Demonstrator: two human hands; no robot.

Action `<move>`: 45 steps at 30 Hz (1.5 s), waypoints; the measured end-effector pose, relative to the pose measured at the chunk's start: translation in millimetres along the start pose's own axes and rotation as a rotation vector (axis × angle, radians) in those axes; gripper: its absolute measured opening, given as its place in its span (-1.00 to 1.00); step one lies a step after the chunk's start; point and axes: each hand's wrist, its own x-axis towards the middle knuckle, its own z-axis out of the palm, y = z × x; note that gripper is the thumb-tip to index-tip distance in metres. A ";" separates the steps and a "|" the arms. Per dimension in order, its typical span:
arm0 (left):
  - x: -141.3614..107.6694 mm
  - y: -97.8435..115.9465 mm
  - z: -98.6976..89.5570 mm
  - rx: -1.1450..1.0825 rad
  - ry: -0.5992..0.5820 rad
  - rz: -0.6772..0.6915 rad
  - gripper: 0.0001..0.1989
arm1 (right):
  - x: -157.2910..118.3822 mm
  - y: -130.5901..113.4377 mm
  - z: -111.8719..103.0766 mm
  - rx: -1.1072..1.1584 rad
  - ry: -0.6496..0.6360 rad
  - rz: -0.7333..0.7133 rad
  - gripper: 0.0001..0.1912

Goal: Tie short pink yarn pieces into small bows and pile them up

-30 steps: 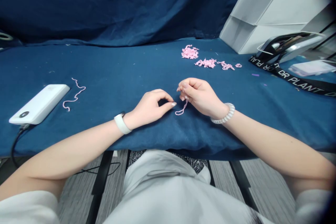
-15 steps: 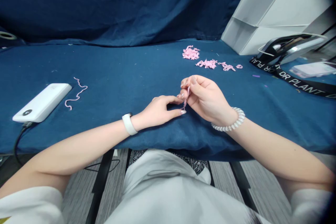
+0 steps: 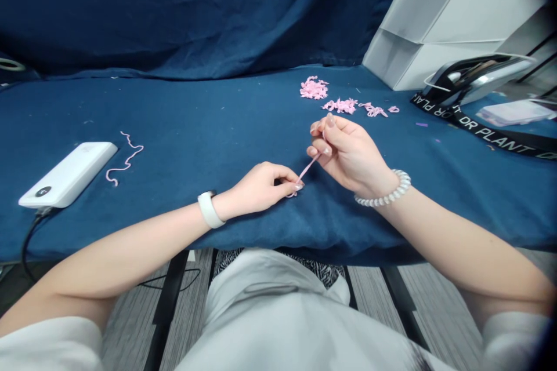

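A thin pink cord (image 3: 309,167) is stretched at a slant between my two hands, just above the blue cloth. My left hand (image 3: 266,185) pinches its lower end between thumb and index finger, with a small loop showing below the fingertips. Higher and to the right, my right hand (image 3: 346,148) is closed on the upper end, thumb against the index finger. Beyond my hands lie small pink pieces in a round heap (image 3: 314,88), a longer heap (image 3: 341,106) and a loose cluster (image 3: 373,110). Far to the left, a wavy pink strand (image 3: 127,160) rests alone.
A white power bank (image 3: 69,174) with a black cable lies at the left on the blue-covered table (image 3: 195,127). At the right are a black lettered strap (image 3: 483,130), a dark and silver device (image 3: 478,81) and white boxes (image 3: 456,6).
My hands have moved apart, the right one up and to the right, the left one slightly down. The cord between them is now pulled straight.
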 end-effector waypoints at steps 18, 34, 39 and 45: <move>-11.0 4.8 -13.9 0.471 0.240 0.471 -0.75 | 15.3 -1.6 -13.1 -0.039 0.125 0.023 -0.74; -13.2 6.7 2.7 0.517 0.072 0.914 -0.95 | 10.2 23.3 -7.4 -0.006 0.016 0.216 -0.65; -15.5 6.8 6.2 0.288 0.057 0.877 -0.95 | 5.5 30.4 -2.4 -0.023 -0.074 0.298 -0.61; -19.4 13.6 7.8 -0.136 0.249 0.506 -0.88 | 2.6 29.3 0.2 0.024 -0.125 0.360 -0.61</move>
